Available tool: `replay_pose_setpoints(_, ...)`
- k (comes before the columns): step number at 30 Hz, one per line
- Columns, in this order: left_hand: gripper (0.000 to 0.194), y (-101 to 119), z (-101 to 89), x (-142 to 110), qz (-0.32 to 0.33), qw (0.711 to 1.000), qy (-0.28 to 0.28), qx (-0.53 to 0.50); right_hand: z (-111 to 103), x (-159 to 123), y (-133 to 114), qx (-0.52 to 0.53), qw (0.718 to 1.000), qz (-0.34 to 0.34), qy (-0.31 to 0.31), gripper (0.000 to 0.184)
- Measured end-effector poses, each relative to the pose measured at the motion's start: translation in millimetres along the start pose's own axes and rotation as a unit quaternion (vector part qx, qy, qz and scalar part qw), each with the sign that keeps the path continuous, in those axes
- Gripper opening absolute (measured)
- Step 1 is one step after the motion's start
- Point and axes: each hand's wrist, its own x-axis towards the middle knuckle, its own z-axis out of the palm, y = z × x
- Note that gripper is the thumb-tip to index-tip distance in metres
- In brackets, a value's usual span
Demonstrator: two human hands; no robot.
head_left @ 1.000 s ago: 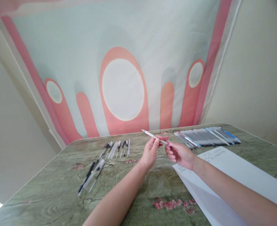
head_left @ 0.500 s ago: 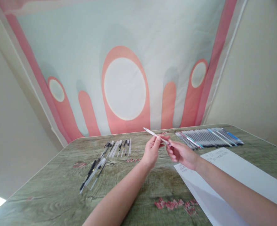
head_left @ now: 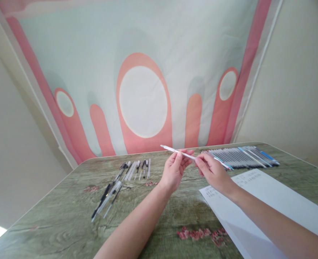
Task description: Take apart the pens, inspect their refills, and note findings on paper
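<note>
Green table [head_left: 67,212]; pen [head_left: 170,148] flatter, right hand [head_left: 211,171] rotated.

Soft, even light; a bright glare patch lies low, far left of the grip [head_left: 186,157]. Pens [head_left: 236,158] right of it look slightly blurred.

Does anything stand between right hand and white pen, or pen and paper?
Nothing visible separates the right hand from the white pen; its fingers hold one end. In this view, that hand lies between pen and paper.
</note>
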Motion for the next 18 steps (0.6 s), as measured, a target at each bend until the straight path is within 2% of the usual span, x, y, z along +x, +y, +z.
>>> replay_pose_setpoints(6,0.020,6,8.6,-3,0.008,1.000,0.000,-0.027,-2,-2,-3,-0.069,0.993,-0.074,0.061,0.018)
replay_pose_setpoints(18,0.020,13,15.9,-5,0.016,0.999,0.021,-0.044,-4,-2,-10,-0.078,0.978,-0.156,0.111,0.012)
